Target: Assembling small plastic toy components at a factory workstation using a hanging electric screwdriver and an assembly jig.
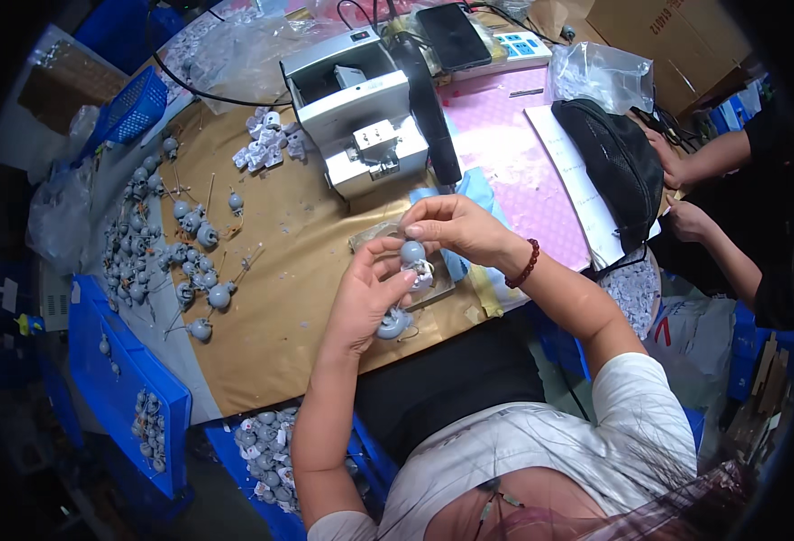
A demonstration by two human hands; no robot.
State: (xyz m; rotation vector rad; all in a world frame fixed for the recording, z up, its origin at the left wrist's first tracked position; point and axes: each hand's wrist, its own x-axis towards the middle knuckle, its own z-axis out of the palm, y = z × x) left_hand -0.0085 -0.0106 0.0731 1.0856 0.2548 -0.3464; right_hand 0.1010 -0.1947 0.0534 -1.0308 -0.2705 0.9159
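Note:
In front of me, my left hand (370, 293) is closed around a grey ball piece (413, 252) with a white, paper-like part (422, 273) under the ball. A larger rounded grey part (393, 325) hangs below the left fingers; whether it is joined to the ball piece I cannot tell. My right hand (458, 227) comes in from the right, thumb and forefinger pinched together just above the ball. What sits between those fingertips is too small to make out. Beneath both hands lies a flat greyish block (428, 293) at the table's near edge.
A grey-silver machine (361, 117) stands behind my hands. Many grey ball pieces (131, 239) lie at left, with white pieces (271, 140) beside the machine. Blue bins (131, 379) flank the table. A black pouch (609, 171) lies right, near another person's hands (672, 162).

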